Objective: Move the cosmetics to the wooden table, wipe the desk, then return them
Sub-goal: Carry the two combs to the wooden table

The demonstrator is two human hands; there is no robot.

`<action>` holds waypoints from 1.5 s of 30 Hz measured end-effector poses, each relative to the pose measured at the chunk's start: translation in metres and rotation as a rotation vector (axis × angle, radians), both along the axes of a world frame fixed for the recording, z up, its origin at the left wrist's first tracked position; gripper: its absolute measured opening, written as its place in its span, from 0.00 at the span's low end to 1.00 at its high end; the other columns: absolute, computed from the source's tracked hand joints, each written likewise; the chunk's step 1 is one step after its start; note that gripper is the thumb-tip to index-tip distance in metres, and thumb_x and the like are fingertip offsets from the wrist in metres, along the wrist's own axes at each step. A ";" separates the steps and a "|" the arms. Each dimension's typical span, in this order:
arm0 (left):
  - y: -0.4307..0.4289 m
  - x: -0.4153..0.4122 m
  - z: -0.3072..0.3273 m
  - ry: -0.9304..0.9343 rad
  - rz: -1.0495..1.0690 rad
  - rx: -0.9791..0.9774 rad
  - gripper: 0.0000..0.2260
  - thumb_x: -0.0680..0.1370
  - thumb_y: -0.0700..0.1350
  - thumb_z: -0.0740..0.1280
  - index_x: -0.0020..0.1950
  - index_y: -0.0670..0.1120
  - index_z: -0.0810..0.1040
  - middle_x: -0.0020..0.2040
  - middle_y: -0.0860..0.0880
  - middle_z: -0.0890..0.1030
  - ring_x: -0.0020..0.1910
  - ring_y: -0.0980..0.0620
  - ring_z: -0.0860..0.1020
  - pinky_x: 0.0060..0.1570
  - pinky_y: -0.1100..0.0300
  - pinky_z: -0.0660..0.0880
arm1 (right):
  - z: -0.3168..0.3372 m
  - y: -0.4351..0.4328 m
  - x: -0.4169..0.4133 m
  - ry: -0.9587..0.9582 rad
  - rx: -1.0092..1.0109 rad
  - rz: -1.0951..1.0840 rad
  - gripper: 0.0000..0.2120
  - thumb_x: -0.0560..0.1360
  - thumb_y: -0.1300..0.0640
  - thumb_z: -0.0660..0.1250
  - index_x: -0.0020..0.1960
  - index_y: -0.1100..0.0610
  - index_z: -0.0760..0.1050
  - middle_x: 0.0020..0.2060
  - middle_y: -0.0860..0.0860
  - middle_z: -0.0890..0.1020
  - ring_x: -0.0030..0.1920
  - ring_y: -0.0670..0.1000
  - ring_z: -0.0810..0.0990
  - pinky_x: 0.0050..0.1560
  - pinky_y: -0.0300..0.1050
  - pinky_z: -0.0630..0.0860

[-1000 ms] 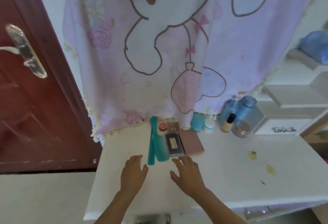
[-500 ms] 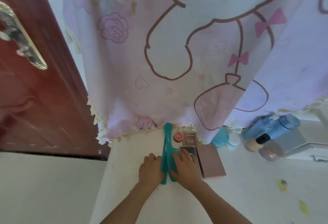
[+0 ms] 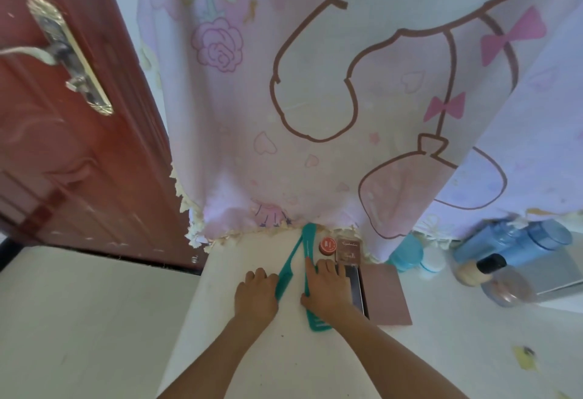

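Note:
Two teal tubes lie side by side on the white desk point(image 3: 252, 351). My left hand point(image 3: 257, 294) grips the narrow teal tube point(image 3: 288, 267), whose far end has swung left. My right hand point(image 3: 328, 288) lies over the wider teal tube point(image 3: 310, 240) and the dark palette point(image 3: 358, 288); its grip is hidden. Behind them sit a small red jar point(image 3: 328, 245) and a brown compact point(image 3: 348, 250). A pink flat case point(image 3: 386, 294) rests to the right.
A pink cartoon curtain point(image 3: 347, 98) hangs down to the desk's back edge. At the right stand a teal jar point(image 3: 407, 251), a white jar point(image 3: 432, 261), blue bottles point(image 3: 517, 240), a foundation bottle point(image 3: 476, 270) and a glass jar point(image 3: 508, 288). A red door point(image 3: 72, 146) is at left.
Both hands reached forward from the desk front onto the teal tubes. The narrow tube has tilted away from the wider one. The camera moved closer.

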State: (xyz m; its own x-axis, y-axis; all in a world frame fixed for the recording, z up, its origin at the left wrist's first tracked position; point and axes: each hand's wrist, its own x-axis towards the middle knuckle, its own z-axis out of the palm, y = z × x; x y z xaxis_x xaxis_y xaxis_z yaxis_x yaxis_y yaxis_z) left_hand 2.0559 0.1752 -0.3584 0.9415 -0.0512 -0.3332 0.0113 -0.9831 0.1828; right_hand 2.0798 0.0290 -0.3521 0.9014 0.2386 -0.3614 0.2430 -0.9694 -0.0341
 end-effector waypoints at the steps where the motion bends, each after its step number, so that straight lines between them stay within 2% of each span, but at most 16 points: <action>1: -0.002 -0.001 -0.001 0.004 0.020 -0.016 0.12 0.77 0.46 0.56 0.59 0.45 0.70 0.56 0.46 0.72 0.55 0.47 0.70 0.44 0.58 0.68 | 0.000 0.001 0.000 -0.009 0.002 -0.012 0.34 0.74 0.52 0.61 0.73 0.60 0.49 0.63 0.59 0.67 0.65 0.57 0.63 0.67 0.54 0.57; 4: -0.008 -0.001 -0.001 0.023 0.058 -0.034 0.16 0.76 0.52 0.60 0.59 0.44 0.70 0.57 0.47 0.71 0.56 0.48 0.70 0.45 0.58 0.69 | 0.003 0.002 0.003 -0.010 0.084 -0.075 0.29 0.75 0.59 0.58 0.73 0.59 0.51 0.62 0.57 0.68 0.63 0.57 0.66 0.65 0.50 0.61; 8: -0.016 0.009 0.003 0.074 0.210 -0.123 0.11 0.75 0.44 0.62 0.55 0.42 0.71 0.56 0.45 0.72 0.55 0.47 0.71 0.45 0.58 0.71 | 0.007 0.000 0.004 0.072 0.407 -0.259 0.26 0.76 0.62 0.58 0.72 0.54 0.57 0.61 0.55 0.72 0.59 0.56 0.73 0.57 0.47 0.69; 12: -0.023 0.015 0.007 0.102 0.269 -0.137 0.13 0.74 0.43 0.64 0.56 0.41 0.70 0.55 0.44 0.72 0.55 0.47 0.72 0.44 0.59 0.69 | 0.014 -0.011 0.002 0.095 0.608 -0.401 0.25 0.75 0.63 0.61 0.71 0.52 0.62 0.62 0.54 0.74 0.59 0.52 0.74 0.58 0.43 0.71; 14: -0.024 0.014 0.006 0.105 0.274 -0.144 0.14 0.74 0.44 0.64 0.56 0.42 0.70 0.55 0.45 0.71 0.54 0.47 0.72 0.44 0.60 0.69 | 0.017 -0.019 0.003 0.144 0.687 -0.465 0.25 0.74 0.63 0.63 0.69 0.51 0.64 0.55 0.52 0.77 0.52 0.51 0.76 0.50 0.41 0.75; 16: -0.022 0.011 0.005 0.118 0.291 -0.171 0.13 0.74 0.44 0.64 0.56 0.41 0.70 0.54 0.45 0.71 0.53 0.47 0.73 0.43 0.60 0.69 | 0.021 -0.027 0.003 0.198 0.699 -0.463 0.25 0.74 0.63 0.64 0.68 0.50 0.65 0.47 0.49 0.76 0.45 0.47 0.76 0.39 0.33 0.72; 17: -0.020 0.009 0.005 0.123 0.303 -0.191 0.13 0.74 0.44 0.64 0.55 0.41 0.70 0.52 0.45 0.70 0.52 0.47 0.74 0.42 0.60 0.69 | 0.022 -0.031 0.004 0.212 0.685 -0.448 0.25 0.73 0.64 0.65 0.68 0.50 0.65 0.46 0.49 0.76 0.44 0.46 0.75 0.37 0.31 0.69; 20: -0.012 0.003 0.004 0.096 0.320 -0.226 0.09 0.73 0.44 0.63 0.52 0.43 0.70 0.41 0.50 0.67 0.47 0.49 0.74 0.41 0.62 0.69 | 0.026 -0.039 0.003 0.224 0.661 -0.435 0.24 0.73 0.67 0.61 0.67 0.51 0.67 0.46 0.51 0.77 0.42 0.45 0.74 0.36 0.31 0.69; 22: -0.007 -0.003 0.006 0.077 0.341 -0.238 0.09 0.73 0.45 0.64 0.51 0.43 0.70 0.38 0.51 0.66 0.47 0.49 0.75 0.40 0.63 0.68 | 0.029 -0.039 0.001 0.212 0.662 -0.434 0.23 0.74 0.65 0.60 0.67 0.50 0.67 0.48 0.51 0.77 0.42 0.46 0.75 0.39 0.34 0.71; 25: -0.002 -0.011 0.010 0.046 0.403 -0.270 0.12 0.74 0.46 0.65 0.53 0.41 0.71 0.45 0.47 0.72 0.49 0.49 0.76 0.37 0.65 0.66 | 0.035 -0.035 -0.003 0.176 0.628 -0.372 0.21 0.75 0.54 0.63 0.68 0.50 0.66 0.57 0.51 0.77 0.51 0.48 0.76 0.51 0.41 0.73; 28: 0.006 -0.023 0.019 -0.010 0.479 -0.288 0.11 0.73 0.46 0.65 0.51 0.41 0.72 0.50 0.45 0.76 0.48 0.49 0.76 0.35 0.65 0.64 | 0.043 -0.031 -0.004 0.179 0.575 -0.258 0.31 0.70 0.44 0.69 0.69 0.49 0.63 0.60 0.48 0.73 0.54 0.46 0.73 0.50 0.39 0.68; 31: 0.015 -0.044 0.028 -0.064 0.551 -0.278 0.10 0.73 0.46 0.65 0.49 0.41 0.71 0.50 0.44 0.76 0.48 0.49 0.76 0.36 0.65 0.64 | 0.049 -0.023 -0.006 0.125 0.516 -0.127 0.33 0.69 0.49 0.70 0.70 0.49 0.61 0.61 0.49 0.71 0.54 0.46 0.73 0.50 0.40 0.71; 34: 0.027 -0.070 0.036 -0.114 0.642 -0.261 0.10 0.73 0.47 0.66 0.45 0.43 0.67 0.46 0.45 0.74 0.48 0.48 0.76 0.38 0.63 0.66 | 0.054 -0.011 -0.012 0.039 0.532 -0.024 0.27 0.71 0.53 0.69 0.67 0.50 0.63 0.58 0.49 0.71 0.46 0.45 0.73 0.41 0.34 0.71; 40: 0.046 -0.149 0.050 -0.276 0.959 -0.301 0.12 0.72 0.41 0.65 0.53 0.39 0.74 0.49 0.42 0.77 0.47 0.44 0.76 0.45 0.56 0.71 | 0.053 0.024 -0.043 0.037 0.658 0.205 0.21 0.70 0.56 0.69 0.61 0.52 0.68 0.48 0.44 0.67 0.41 0.44 0.73 0.39 0.30 0.68; 43: 0.056 -0.198 0.056 -0.355 1.117 -0.318 0.10 0.72 0.39 0.65 0.52 0.38 0.75 0.47 0.41 0.76 0.44 0.42 0.75 0.42 0.55 0.70 | 0.050 0.053 -0.068 0.075 0.695 0.352 0.21 0.70 0.57 0.69 0.61 0.52 0.69 0.48 0.45 0.69 0.41 0.44 0.72 0.38 0.34 0.66; 45: 0.067 -0.232 0.059 -0.406 1.216 -0.313 0.10 0.72 0.39 0.64 0.52 0.39 0.75 0.44 0.45 0.73 0.39 0.46 0.73 0.36 0.59 0.68 | 0.050 0.077 -0.091 0.129 0.719 0.453 0.22 0.70 0.59 0.69 0.63 0.53 0.69 0.50 0.45 0.70 0.42 0.44 0.72 0.39 0.34 0.66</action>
State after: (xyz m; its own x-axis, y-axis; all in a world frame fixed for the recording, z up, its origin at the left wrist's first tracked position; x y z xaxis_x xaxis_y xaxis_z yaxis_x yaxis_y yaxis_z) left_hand 1.8238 0.2426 -0.2991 0.4709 0.8698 -0.1471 0.7424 -0.3007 0.5988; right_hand 1.9887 0.1061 -0.3020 0.6266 0.7755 -0.0775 0.5532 -0.5126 -0.6567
